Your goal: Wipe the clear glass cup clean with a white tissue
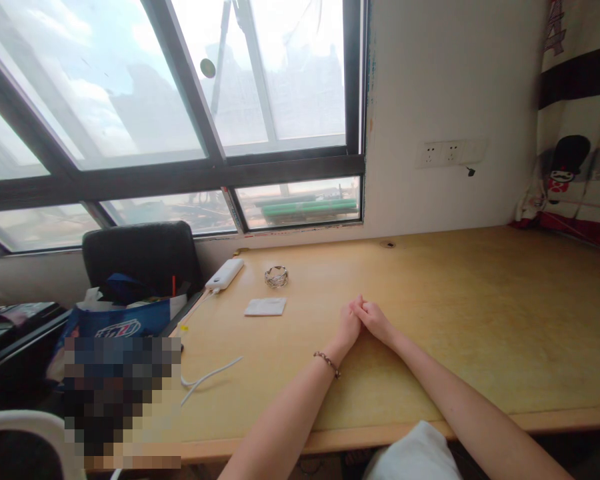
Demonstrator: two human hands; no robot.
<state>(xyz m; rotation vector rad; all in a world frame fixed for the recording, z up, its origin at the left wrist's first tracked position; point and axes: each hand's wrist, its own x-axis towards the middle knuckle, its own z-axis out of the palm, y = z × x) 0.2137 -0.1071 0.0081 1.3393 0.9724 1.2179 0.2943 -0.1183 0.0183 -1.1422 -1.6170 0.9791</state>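
My left hand (349, 325) and my right hand (377, 321) rest clasped together on the wooden table (480, 320). Their fingers are closed against each other, and no object shows between them. Around my left wrist sits a beaded bracelet (328, 363). Left of the hands, apart from them, lies a flat white packet (265, 307). Just behind the packet stands a silvery openwork ring-shaped piece (277, 277). A white power bank (225, 274) with a cable plugged in lies at the table's left edge.
White cable ends (213, 373) lie near the table's front left. Beyond the left edge are a black chair (143, 253) and a blue bag (125, 320). A window (280, 80) and wall sockets (440, 153) are behind; a curtain (580, 133) hangs at right.
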